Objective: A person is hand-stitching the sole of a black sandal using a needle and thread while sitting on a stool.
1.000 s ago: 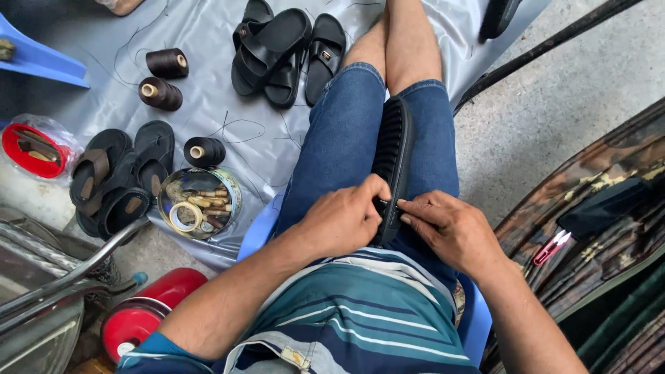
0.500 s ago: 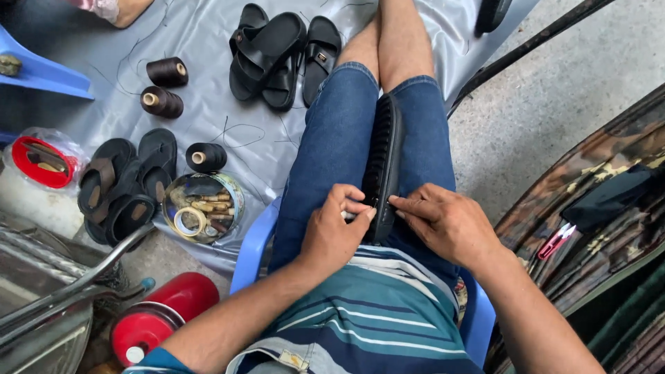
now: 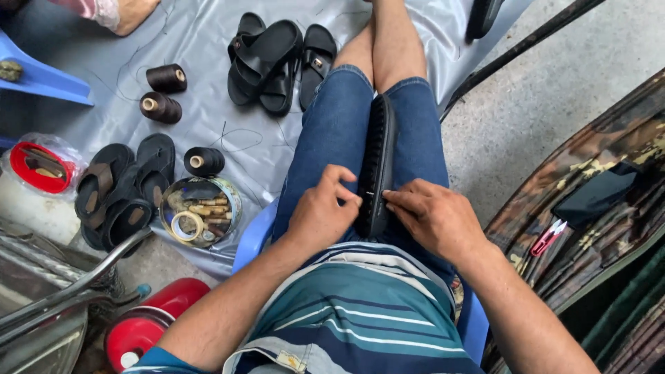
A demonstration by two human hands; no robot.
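Between the knees, a black sole [image 3: 377, 163] sits on edge along the lap, and both hands are closed on its near end: left hand [image 3: 320, 215] curled against its left side, right hand [image 3: 433, 216] pinching the right edge with its fingertips. Off to the left on the grey sheet [image 3: 208, 41] there's a round tin [image 3: 201, 211] of bits, three dark thread spools [image 3: 166, 77], black sandals [image 3: 273, 55], a red-lidded jar [image 3: 31, 170] in clear plastic and a red can [image 3: 149, 329].

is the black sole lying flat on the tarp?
No, the black sole stands on edge between the person's thighs, with left hand and right hand on it.
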